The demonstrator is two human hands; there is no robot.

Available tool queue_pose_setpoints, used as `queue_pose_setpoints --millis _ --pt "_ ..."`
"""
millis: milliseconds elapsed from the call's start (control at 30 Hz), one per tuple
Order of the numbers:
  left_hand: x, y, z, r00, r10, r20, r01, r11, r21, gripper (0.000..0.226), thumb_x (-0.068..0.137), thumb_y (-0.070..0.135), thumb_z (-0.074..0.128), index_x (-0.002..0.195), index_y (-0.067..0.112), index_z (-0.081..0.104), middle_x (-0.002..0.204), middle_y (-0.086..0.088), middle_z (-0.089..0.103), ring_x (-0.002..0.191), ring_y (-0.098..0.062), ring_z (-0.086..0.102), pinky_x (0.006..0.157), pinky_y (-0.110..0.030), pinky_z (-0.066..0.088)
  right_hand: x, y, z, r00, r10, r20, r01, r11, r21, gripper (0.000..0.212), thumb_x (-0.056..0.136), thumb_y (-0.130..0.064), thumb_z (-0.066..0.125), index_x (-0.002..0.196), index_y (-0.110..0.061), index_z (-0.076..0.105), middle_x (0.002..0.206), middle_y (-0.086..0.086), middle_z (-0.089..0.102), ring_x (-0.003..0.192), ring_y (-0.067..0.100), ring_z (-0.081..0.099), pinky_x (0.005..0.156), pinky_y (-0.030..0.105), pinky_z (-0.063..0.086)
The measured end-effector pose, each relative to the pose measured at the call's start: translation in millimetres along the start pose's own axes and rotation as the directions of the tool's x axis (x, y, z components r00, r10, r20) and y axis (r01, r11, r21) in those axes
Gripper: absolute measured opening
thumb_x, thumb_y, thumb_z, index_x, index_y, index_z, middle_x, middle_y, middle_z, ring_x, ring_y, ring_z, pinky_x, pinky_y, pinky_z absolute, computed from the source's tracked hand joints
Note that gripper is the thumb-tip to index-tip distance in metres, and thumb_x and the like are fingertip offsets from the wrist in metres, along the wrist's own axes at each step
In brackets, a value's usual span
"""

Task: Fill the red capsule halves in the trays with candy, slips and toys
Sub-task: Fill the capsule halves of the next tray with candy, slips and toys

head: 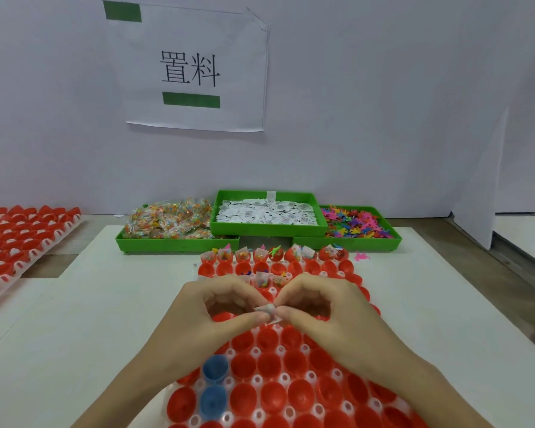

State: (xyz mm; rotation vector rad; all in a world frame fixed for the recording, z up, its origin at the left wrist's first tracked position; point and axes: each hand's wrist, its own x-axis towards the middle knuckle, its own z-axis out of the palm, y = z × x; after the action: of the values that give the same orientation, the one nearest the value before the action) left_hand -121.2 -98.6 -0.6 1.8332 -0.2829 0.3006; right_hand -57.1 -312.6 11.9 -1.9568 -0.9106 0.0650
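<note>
- Far left of the left hand: second tray [28, 242] of red halves, lying well apart from both hands, partly off the white board [105, 304].
- Beyond and left of the hands: green bin of candy packets [170, 222].
- Left hand [217, 307]: over the working tray, fingers curled; thumb and forefinger pinch the left edge of a small folded paper slip [267, 313].
- Slip sits between the two hands, above the tray's middle rows, clear of any capsule.
- Under both hands: clear tray of red capsule halves [272, 362], open side up. Near rows look empty; two blue halves [213, 381] sit nearer than the left wrist.
- Beyond the fingertips: far row of filled halves [260, 256], holding candy, slips and toys; a few more filled ones just past the knuckles.
- Straight beyond the hands: raised green bin of white slips [267, 213].
- Right hand [318, 304]: fingers curled, thumb and forefinger pinch the right edge of the same slip; fingertips nearly meet the left hand's.
- Beyond and right of the right hand: green bin of coloured plastic toys [355, 225]; one pink toy [361, 257] loose on the board just in front of it.
</note>
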Motion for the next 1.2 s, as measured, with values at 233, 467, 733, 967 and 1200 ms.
queue_pose_setpoints --millis 233,467,733,967,1200 --pt "0.6 1.7 0.9 0.999 -0.033 -0.018 0.033 0.999 -0.008 0.012 0.078 0.028 0.084 0.089 0.026 0.08 0.092 -0.003 0.08 0.09 -0.023 0.077 0.081 -0.025 0.061 15.5 1.4 -45.3 0.986 0.072 -0.148 -0.066 0.997 0.046 0.014 0.1 -0.015 0.063 0.096 -0.02 0.076 0.087 -0.005 0.078 0.084 0.009 0.075 0.077 0.02 0.058" --pt "2.0 1.1 -2.6 0.999 -0.033 -0.024 0.033 0.999 -0.003 0.013 0.078 0.025 0.085 0.09 0.028 0.08 0.092 -0.002 0.08 0.09 -0.022 0.077 0.081 -0.022 0.06 97.3 92.7 -107.3 0.893 0.237 -0.384 -0.39 0.833 -0.392 0.02 0.102 -0.007 0.057 0.103 -0.007 0.077 0.098 0.008 0.077 0.088 0.019 0.071 0.093 0.037 0.056" --pt "3.4 -2.7 -6.2 0.998 -0.048 -0.051 0.048 0.999 -0.011 0.013 0.076 0.026 0.085 0.088 0.026 0.079 0.09 -0.001 0.08 0.087 -0.019 0.078 0.079 -0.019 0.059 142.1 166.8 -126.8 0.914 0.265 -0.308 -0.406 0.636 -0.657 0.028 0.102 -0.01 0.059 0.127 -0.005 0.07 0.124 0.016 0.072 0.111 0.032 0.067 0.098 0.042 0.052" --pt "3.2 -0.1 -8.0 0.997 -0.055 -0.059 0.054 0.998 -0.01 0.012 0.076 0.026 0.084 0.087 0.025 0.079 0.09 -0.001 0.08 0.087 -0.016 0.077 0.078 -0.018 0.059 153.0 176.0 -127.6 0.88 0.346 -0.326 -0.475 0.63 -0.615 0.026 0.093 -0.02 0.073 0.112 -0.002 0.076 0.11 0.015 0.074 0.102 0.03 0.068 0.094 0.042 0.054" --pt "3.3 1.0 -7.5 0.997 -0.054 -0.062 0.055 0.998 0.012 0.011 0.077 0.024 0.085 0.087 0.025 0.079 0.089 0.0 0.08 0.085 -0.016 0.077 0.077 -0.017 0.058 156.4 174.3 -126.2 0.847 0.37 -0.381 -0.531 0.614 -0.584 0.028 0.093 -0.022 0.074 0.083 0.005 0.077 0.084 0.018 0.075 0.08 0.029 0.069 0.08 0.043 0.058"
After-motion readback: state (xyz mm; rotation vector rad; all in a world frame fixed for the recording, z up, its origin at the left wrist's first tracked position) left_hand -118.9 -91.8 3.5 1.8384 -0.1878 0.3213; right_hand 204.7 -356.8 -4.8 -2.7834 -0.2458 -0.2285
